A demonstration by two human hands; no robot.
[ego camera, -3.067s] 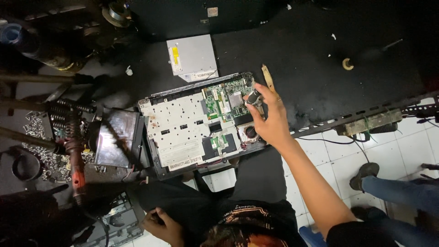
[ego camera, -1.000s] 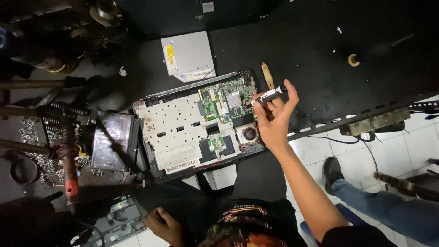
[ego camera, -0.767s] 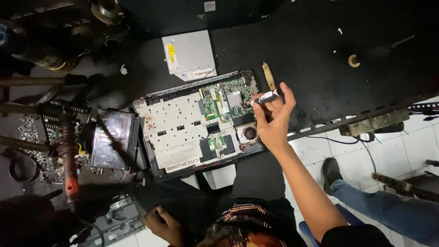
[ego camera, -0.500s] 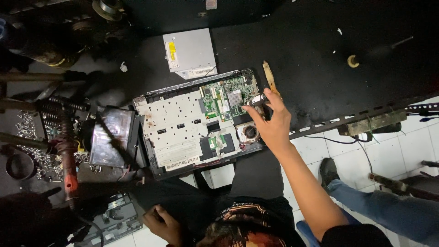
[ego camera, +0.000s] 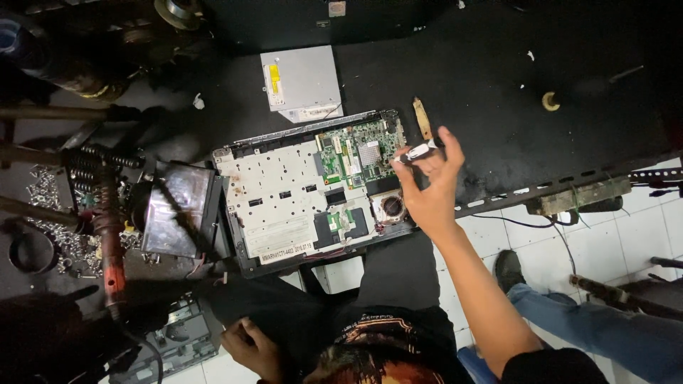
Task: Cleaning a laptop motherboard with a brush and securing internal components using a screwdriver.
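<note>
1. Your right hand [ego camera: 427,195] is pinching a small white-and-dark tool [ego camera: 416,151] between thumb and forefinger, the other fingers fanning open above it.
2. The tool is hovering over the right edge of the opened laptop [ego camera: 313,188], just above the green board [ego camera: 356,153] and near the fan [ego camera: 390,207].
3. Judging by its size, the tool is light and stiff; its smooth barrel is likely slipping easily, so you are best gripping it mid-barrel, as now.
4. The board is looking fragile; the bare metal plate [ego camera: 274,195] or the case rim is the safer place for bracing.
5. Your right forearm is reaching up from the lower right, wrist bending slightly toward the laptop.
6. Your left hand [ego camera: 250,346] is resting low by your lap, fingers curling loosely; I cannot tell whether it is holding anything.
7. A grey drive [ego camera: 300,82] is lying just beyond the laptop on the black bench [ego camera: 498,78], apart from it.
</note>
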